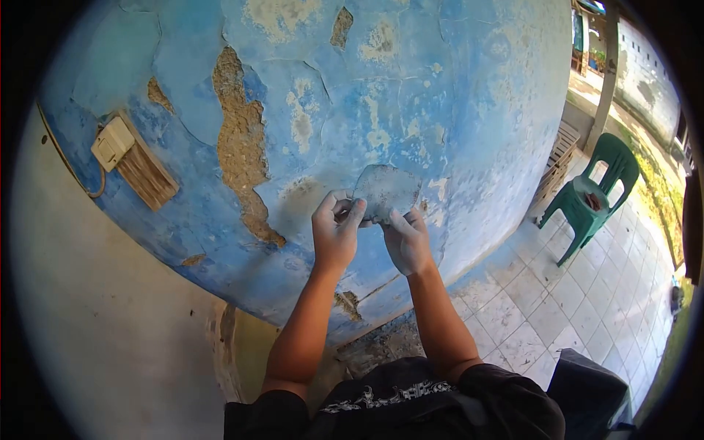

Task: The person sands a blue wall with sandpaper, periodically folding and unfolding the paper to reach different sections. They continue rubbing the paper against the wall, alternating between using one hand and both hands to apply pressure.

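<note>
A worn, dusty grey piece of sandpaper is held up in front of the peeling blue wall. My left hand pinches its lower left edge between thumb and fingers. At the lower right edge, my right hand grips it with the thumb on the near face. Pale dust coats both hands, and some fingers are hidden behind the sheet. Left of my hands, a long patch of bare brown plaster runs down the wall where the paint has come off.
A wall switch on a wooden block is at the left. A green plastic chair with small dark items on its seat stands on the tiled floor at right. Dark covered bulk sits near my right side.
</note>
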Tool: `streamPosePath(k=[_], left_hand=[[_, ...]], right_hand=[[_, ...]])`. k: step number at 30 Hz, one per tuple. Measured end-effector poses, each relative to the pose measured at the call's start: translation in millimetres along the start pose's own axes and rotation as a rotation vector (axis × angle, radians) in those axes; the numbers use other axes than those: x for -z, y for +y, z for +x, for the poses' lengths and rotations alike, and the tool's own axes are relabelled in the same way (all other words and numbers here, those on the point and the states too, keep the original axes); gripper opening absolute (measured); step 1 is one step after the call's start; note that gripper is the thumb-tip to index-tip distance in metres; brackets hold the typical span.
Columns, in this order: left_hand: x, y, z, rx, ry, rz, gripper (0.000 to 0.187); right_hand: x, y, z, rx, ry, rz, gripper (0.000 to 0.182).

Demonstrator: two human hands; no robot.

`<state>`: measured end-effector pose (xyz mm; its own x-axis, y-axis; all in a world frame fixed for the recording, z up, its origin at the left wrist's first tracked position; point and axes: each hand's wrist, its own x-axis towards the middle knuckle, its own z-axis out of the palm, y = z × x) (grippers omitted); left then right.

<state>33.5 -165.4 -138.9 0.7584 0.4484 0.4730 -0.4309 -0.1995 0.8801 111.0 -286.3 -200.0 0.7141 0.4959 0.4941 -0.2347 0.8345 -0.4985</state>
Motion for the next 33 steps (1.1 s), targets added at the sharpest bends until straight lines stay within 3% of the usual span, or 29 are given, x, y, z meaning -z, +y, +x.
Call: streamPosePath(k=[6, 8, 12, 13, 16, 19, 20, 22, 30, 32, 33], left_hand=[[-8, -17, -3, -0.031, -0.203, 0.101, 0.023], [-17, -16, -7, 0.153, -0.23, -0.231, 0.024], [-40, -23, -16, 0.187, -0.091, -0.335, 0.022], [-41, -27, -18, 0.191, -0.092, -0.339, 0.022], [-47, -29, -11, 0.106, -0.097, -0.229, 0.021], [-49, -13, 0, -0.039, 0.119, -0.034, 0.019], [-46, -10, 3, -0.043, 0.119, -0.033, 0.019], [-39, -7, 7, -0.171, -0.044, 0.261, 0.021], [-55, -2, 2, -0.313, 0.11, 0.325, 0.017], [-48, -7, 13, -0.394, 0.127, 0.411, 0.017], [-38, 0, 17, -0.309, 0.052, 0.536, 0.019]], right_hand=[[-19, -16, 12, -0.001, 0.153, 0.026, 0.048], [-25, -21, 11, 0.032, 0.14, 0.083, 0.05], [-11, -16, 2, 0.031, 0.084, 0.04, 0.045], [-11, -16, 1, 0.032, 0.175, 0.023, 0.041], [-7, -26, 5, 0.061, 0.275, -0.019, 0.034], [-4, -34, 3, 0.029, 0.282, -0.115, 0.031], [-4, -36, 2, -0.018, 0.278, -0.188, 0.03], [-4, -38, 1, -0.006, 0.269, -0.186, 0.032], [-46, -30, 7, 0.175, 0.199, -0.001, 0.045], [-49, -30, 14, 0.197, 0.187, -0.194, 0.046], [-34, -26, 21, 0.165, 0.228, -0.365, 0.037]])
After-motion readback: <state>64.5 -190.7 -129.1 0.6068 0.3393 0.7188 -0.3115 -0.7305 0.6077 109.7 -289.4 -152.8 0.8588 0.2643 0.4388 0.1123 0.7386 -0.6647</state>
